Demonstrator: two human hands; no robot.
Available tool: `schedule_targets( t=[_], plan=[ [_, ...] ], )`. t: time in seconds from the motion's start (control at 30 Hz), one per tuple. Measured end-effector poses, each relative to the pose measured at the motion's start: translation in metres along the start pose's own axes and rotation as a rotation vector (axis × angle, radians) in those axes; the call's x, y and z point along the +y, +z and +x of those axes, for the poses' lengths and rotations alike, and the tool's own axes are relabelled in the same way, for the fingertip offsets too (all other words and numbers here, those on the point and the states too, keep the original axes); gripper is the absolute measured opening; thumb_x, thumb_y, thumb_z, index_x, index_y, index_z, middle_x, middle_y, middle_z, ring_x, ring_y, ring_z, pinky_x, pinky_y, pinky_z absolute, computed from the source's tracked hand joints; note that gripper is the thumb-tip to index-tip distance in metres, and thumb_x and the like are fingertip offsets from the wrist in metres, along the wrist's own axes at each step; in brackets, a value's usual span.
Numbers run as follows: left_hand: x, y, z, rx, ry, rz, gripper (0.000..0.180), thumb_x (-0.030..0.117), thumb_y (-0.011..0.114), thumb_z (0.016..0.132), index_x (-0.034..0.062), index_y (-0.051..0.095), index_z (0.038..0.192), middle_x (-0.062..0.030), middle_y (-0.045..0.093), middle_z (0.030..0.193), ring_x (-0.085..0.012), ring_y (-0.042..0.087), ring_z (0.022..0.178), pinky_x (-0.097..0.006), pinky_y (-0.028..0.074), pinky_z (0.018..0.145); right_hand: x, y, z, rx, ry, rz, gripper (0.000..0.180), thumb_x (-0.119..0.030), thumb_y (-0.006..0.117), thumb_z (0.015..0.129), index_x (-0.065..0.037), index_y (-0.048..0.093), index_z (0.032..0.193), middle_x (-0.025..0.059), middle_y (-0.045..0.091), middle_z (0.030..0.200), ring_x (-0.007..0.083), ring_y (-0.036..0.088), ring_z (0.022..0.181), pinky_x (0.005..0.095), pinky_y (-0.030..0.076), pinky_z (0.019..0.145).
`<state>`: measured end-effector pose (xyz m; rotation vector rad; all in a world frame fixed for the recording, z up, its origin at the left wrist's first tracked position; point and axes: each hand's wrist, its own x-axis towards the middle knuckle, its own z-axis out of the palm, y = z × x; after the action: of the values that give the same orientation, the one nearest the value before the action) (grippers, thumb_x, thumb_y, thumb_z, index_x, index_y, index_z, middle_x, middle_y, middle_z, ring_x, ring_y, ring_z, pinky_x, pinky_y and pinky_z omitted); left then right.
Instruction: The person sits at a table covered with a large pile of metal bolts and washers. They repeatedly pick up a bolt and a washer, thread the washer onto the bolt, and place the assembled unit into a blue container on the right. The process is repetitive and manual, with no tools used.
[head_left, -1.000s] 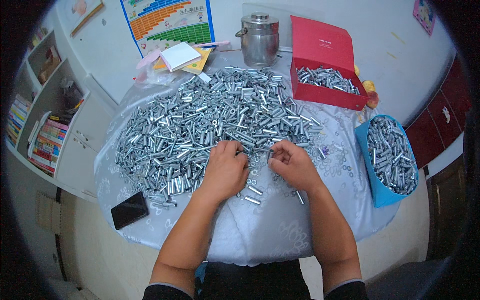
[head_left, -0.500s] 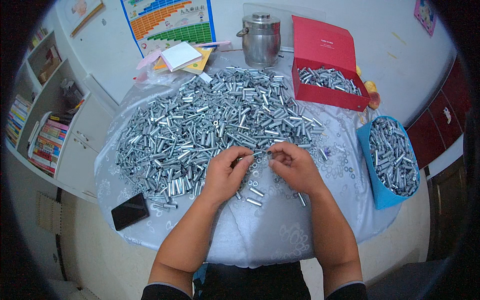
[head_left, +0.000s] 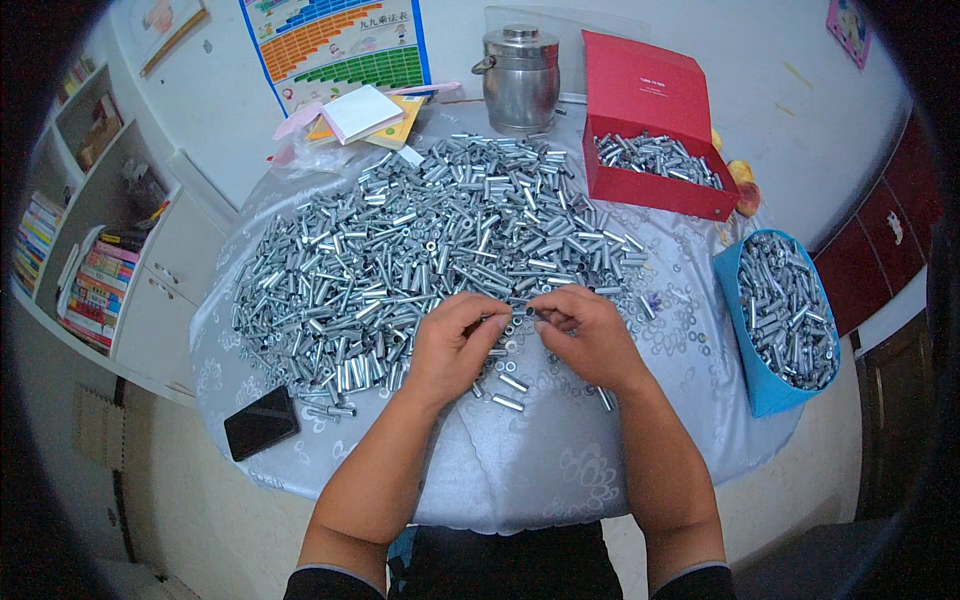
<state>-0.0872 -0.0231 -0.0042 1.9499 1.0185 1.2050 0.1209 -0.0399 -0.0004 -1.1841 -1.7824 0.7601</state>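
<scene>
In the head view, the person's left hand (head_left: 450,345) and right hand (head_left: 592,335) are close together but apart, over the near edge of a big pile of metal pieces (head_left: 430,250) on a table with a shiny, pale grey cloth (head_left: 520,460). The left thumb and fingers are pinched on a thin metal piece (head_left: 514,310), its shape too small to make out well. The right thumb and fingers grip a short metal tube (head_left: 530,313), one dark end showing, in the narrow gap between the hands; whether the two pieces touch cannot be told. Just below the gap lie small rings (head_left: 509,367) and two loose tubes (head_left: 508,402), and more rings are scattered on the cloth to the right of the right hand. A black phone (head_left: 261,423) lies at the table's left edge. At the far right of the pile stands an open red box (head_left: 650,195), partly filled with metal pieces, with fruit (head_left: 747,198) beside it; nearer, a blue bin (head_left: 755,365) is full of them. A lidded steel pot (head_left: 521,90) stands upright behind the pile, and a white notebook (head_left: 360,112) rests on a yellow book (head_left: 405,123) to its left.
</scene>
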Motion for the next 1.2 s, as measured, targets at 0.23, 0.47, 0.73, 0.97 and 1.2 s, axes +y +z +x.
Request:
schedule_targets(
  t=[0.23,0.47,0.73,0.97,1.2],
  plan=[
    [-0.005,0.004,-0.001,0.043,-0.180,-0.111,0.016,0.010,0.063,0.090,0.0021,0.070,0.102,-0.0035,0.067,0.088,-0.0081,0.059,0.073,-0.023,0.046,0.063,-0.005,0.005,0.007,0.112,0.293,0.636,0.038,-0.004,0.062,0.088,0.000,0.052,0.124,0.0137,0.066,0.096,0.0197,0.067,0.084,0.0288,0.055,0.074],
    [-0.008,0.008,-0.003,0.033,-0.201,-0.204,0.019,0.009,0.063,0.091,0.0025,0.070,0.107,-0.0017,0.069,0.088,-0.0040,0.056,0.066,-0.019,0.044,0.055,-0.001,0.008,0.009,0.185,0.333,0.765,0.027,-0.009,0.057,0.093,0.002,0.047,0.115,0.0165,0.066,0.098,0.0235,0.068,0.090,0.0305,0.055,0.079],
    [-0.001,0.007,-0.002,0.002,-0.354,-0.358,0.018,0.009,0.062,0.092,0.0008,0.066,0.108,-0.0044,0.070,0.091,-0.0055,0.059,0.069,-0.019,0.048,0.056,0.002,0.008,0.007,0.167,0.304,0.721,0.024,-0.011,0.057,0.094,0.002,0.048,0.112,0.0169,0.066,0.097,0.0225,0.068,0.090,0.0299,0.055,0.078],
    [-0.006,0.008,-0.002,0.011,-0.354,-0.447,0.017,0.008,0.059,0.094,-0.0004,0.064,0.108,-0.0074,0.070,0.092,-0.0076,0.061,0.069,-0.020,0.049,0.055,0.000,0.009,0.008,0.160,0.318,0.713,0.024,-0.010,0.057,0.094,0.003,0.048,0.112,0.0184,0.066,0.098,0.0226,0.068,0.090,0.0297,0.055,0.077],
    [0.002,0.005,-0.001,-0.052,-0.393,-0.469,0.025,0.011,0.057,0.095,-0.0011,0.059,0.118,-0.0108,0.070,0.092,-0.0116,0.064,0.067,-0.023,0.053,0.059,-0.003,0.011,0.007,0.110,0.358,0.707,0.022,-0.010,0.057,0.094,0.003,0.053,0.111,0.0141,0.067,0.095,0.0211,0.069,0.089,0.0286,0.055,0.075]
  ],
)
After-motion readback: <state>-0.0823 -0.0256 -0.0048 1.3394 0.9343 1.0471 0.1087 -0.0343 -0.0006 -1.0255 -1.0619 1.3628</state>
